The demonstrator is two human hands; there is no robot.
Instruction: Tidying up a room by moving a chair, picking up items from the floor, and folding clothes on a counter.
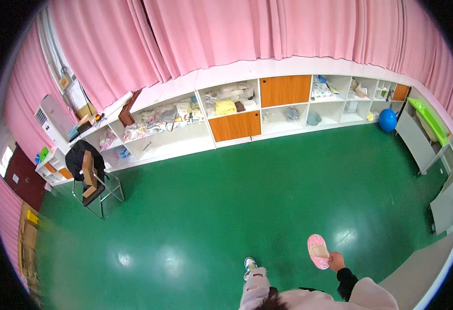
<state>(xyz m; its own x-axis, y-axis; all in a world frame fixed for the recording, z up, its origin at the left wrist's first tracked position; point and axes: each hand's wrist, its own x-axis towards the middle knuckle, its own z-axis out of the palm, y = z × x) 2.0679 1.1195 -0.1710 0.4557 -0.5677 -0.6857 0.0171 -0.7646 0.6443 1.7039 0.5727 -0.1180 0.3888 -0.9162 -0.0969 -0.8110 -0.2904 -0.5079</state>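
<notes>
Pink oval piece (315, 242), right fingers (332, 257) gripping edge; floor (211, 217) around.

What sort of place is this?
Perhaps a playroom or activity room, though I can't be sure: white open shelving, a blue ball and pink curtains suggest it.

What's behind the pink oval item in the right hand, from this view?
Green floor shows around the pink oval item. The right hand grips its right edge. Whatever lies directly behind item and hand is covered; can't tell.
</notes>
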